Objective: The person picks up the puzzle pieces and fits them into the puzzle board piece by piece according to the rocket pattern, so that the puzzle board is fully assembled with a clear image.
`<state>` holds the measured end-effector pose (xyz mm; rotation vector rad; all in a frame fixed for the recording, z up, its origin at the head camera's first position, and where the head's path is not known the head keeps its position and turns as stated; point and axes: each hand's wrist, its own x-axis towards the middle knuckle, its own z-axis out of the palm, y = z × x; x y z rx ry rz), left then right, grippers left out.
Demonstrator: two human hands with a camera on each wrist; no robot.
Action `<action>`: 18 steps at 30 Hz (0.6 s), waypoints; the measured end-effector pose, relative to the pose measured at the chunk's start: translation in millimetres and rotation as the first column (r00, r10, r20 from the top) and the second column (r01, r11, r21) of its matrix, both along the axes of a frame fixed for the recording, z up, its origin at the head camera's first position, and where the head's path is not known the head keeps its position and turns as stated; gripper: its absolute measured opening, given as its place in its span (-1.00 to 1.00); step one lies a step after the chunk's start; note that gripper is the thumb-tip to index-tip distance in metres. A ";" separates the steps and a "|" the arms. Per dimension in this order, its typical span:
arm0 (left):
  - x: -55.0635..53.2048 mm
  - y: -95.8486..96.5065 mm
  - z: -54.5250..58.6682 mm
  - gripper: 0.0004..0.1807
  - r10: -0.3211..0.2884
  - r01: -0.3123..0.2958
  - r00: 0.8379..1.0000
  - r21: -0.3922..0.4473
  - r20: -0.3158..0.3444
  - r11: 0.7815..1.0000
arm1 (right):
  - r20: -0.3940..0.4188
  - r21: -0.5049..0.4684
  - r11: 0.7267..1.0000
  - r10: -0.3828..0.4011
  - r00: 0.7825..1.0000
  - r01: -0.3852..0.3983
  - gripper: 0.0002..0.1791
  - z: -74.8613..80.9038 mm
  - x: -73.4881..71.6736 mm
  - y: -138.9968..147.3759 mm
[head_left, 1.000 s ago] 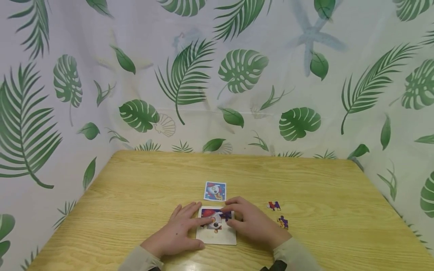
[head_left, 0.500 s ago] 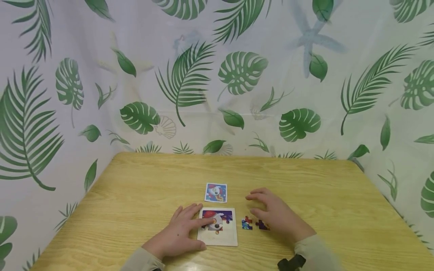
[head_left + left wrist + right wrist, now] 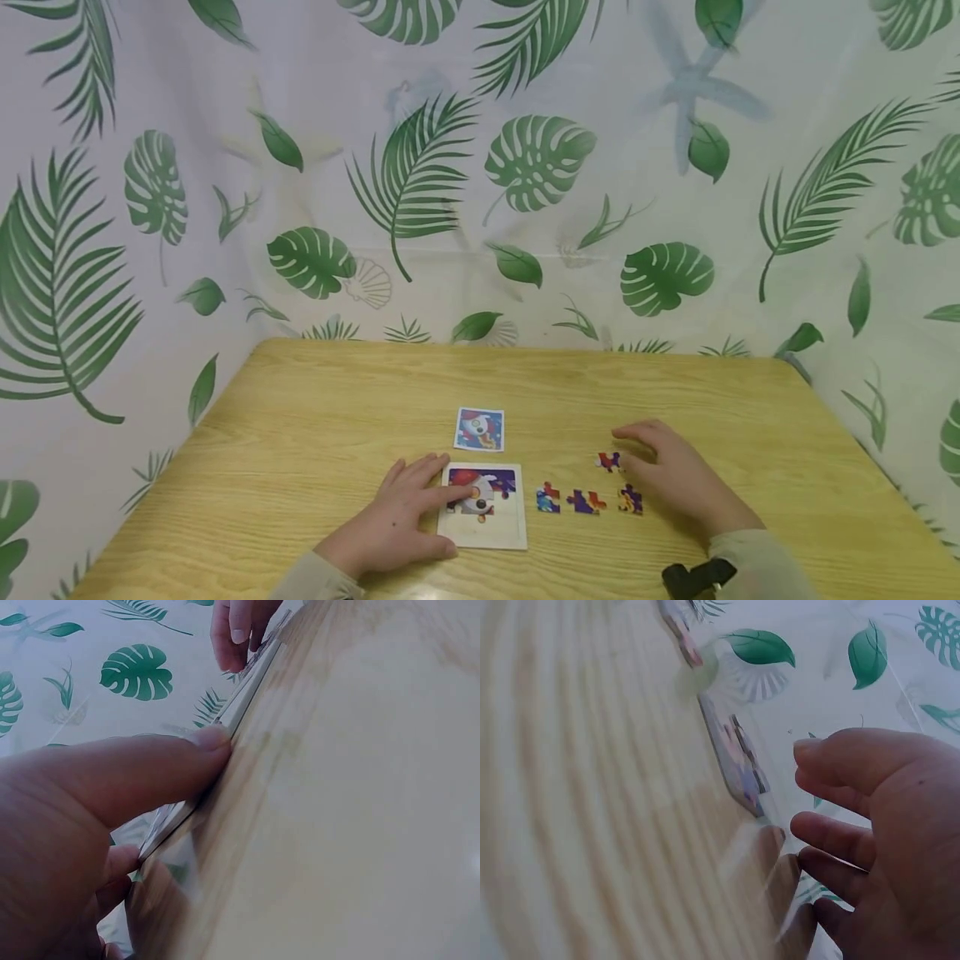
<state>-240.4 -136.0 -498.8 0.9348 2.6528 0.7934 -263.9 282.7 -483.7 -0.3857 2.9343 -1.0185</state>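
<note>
In the head view a square puzzle tray (image 3: 491, 533) lies near the front of the table. Its upper part carries fitted pieces showing a red and white rocket (image 3: 474, 497) on purple. My left hand (image 3: 401, 517) rests over the tray's left side, index finger stretched across the rocket, thumb at the frame's lower-left edge. To the right, my right hand (image 3: 678, 475) hovers beside loose jigsaw pieces, nothing in its fingers. Nearest to it are a red-purple piece (image 3: 608, 461) and a yellow-purple piece (image 3: 630, 499). In the right wrist view its fingers (image 3: 840, 761) are loosely bent, apart from the pieces.
A small picture card (image 3: 479, 429) of the same rocket lies behind the tray. Between tray and right hand lie a blue-red piece (image 3: 548, 497) and a purple-orange piece (image 3: 587, 501). A leaf-print curtain (image 3: 450, 167) hangs around the wooden table (image 3: 337, 392).
My right hand has left the tray's upper-right corner and travelled right, past the loose pieces, uncovering them. The left hand has stayed on the tray.
</note>
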 end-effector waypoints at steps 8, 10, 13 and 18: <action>0.3 -1.0 2.1 -0.26 0.000 -0.001 1.000 0.007 0.019 1.000 | 0.003 0.031 0.999 0.033 0.999 -0.033 -0.58 -8.8 -1.1 7.0; 0.3 -1.1 2.3 -0.26 0.001 -0.001 1.000 0.008 0.019 1.000 | 0.000 0.031 0.999 0.038 0.999 -0.038 -0.59 -10.0 -0.5 7.7; 0.6 -1.3 2.5 -0.26 0.000 0.000 1.000 0.010 0.016 1.000 | -0.008 0.031 0.998 0.052 0.999 -0.051 -0.60 -10.1 0.1 7.8; 0.8 -1.8 3.8 -0.26 0.000 0.000 1.000 0.010 0.015 1.000 | -0.022 0.039 0.998 0.058 0.998 -0.057 -0.62 -7.3 -0.2 5.6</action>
